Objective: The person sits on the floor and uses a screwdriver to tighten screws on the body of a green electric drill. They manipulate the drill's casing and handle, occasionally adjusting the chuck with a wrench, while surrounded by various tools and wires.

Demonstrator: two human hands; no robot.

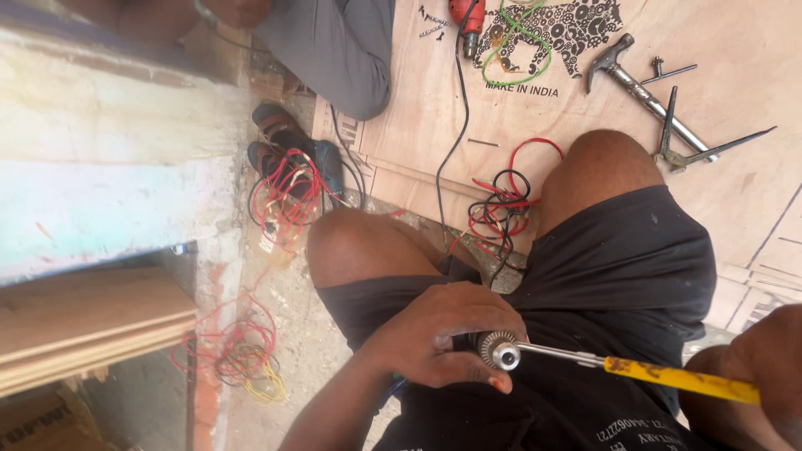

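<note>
- Left hand [434,338] is wrapping its fingers [480,321] tight around the front end of a drill, right behind the metal drill chuck [505,352], thumb curling under it. The drill body is mostly hiding behind the hand, so can't tell its size or colour.
- Right hand [764,367] is closing around the yellow handle of a screwdriver [668,377] at the right edge of frame. Only part of that hand is showing, but the grip looks fully shut on the handle.
- The screwdriver's steel shaft is running straight into the chuck, so both hands are basically linked through one stiff metal rod, all of it hovering over the lap, above the black shorts [618,267].
- Handling-wise, I'm guessing the chuck is hard, knurled and heavy for its size, so it's grippy enough, and holding just behind it looks like the sensible spot. The plastic handle looks worn and a bit smooth, so it's needing a full-palm hold, not fingertips.
- Further out: a tangle of red and black wires [501,205] is lying between the knees.
- On the plywood sheet [752,50] beyond, a claw hammer [643,92] and pliers [681,146] are lying, well apart from the hands.
- Another person in grey [334,50] is sitting at the top.
</note>
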